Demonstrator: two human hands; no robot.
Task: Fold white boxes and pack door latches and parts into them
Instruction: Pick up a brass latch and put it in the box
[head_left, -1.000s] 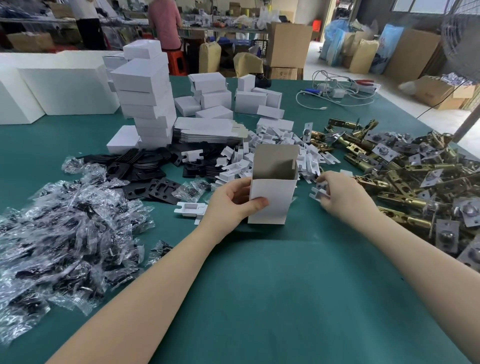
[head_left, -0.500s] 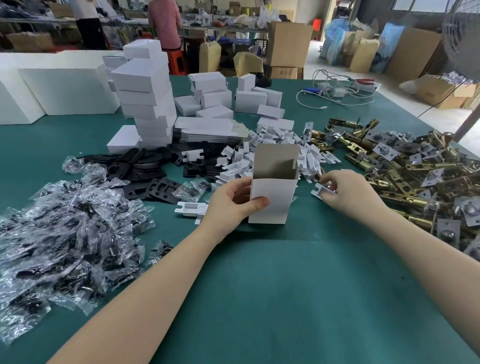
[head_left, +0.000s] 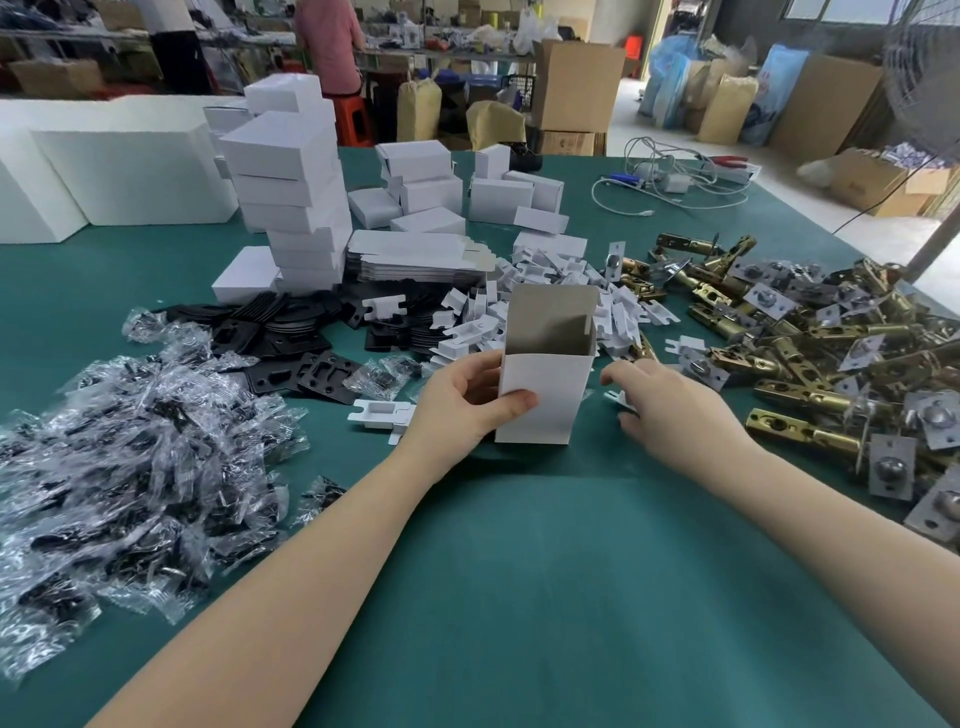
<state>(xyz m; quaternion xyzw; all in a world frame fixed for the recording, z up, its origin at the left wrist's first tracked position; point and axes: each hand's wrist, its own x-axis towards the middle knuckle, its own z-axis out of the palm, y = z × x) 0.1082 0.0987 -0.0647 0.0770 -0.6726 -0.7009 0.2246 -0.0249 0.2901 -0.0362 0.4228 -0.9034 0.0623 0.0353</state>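
An open white box (head_left: 545, 384) stands upright on the green table (head_left: 519, 571), its top flap raised. My left hand (head_left: 462, 400) grips its left side, thumb across the front. Just right of the box, my right hand (head_left: 670, 410) holds a small white cardboard insert (head_left: 618, 399) near the table. A heap of brass door latches (head_left: 810, 353) lies at the right. More white inserts (head_left: 545, 306) are piled behind the box.
Clear bags of black parts (head_left: 130, 467) cover the left. Black plates (head_left: 291, 338) lie behind them. Stacked folded boxes (head_left: 291, 192), flat box blanks (head_left: 415, 254) and white foam blocks (head_left: 119, 166) stand at the back. Cables (head_left: 670, 182) lie at the far right.
My right hand has moved left from the edge of the latch heap toward the box, carrying the white insert. My left hand and the box have stayed in place.
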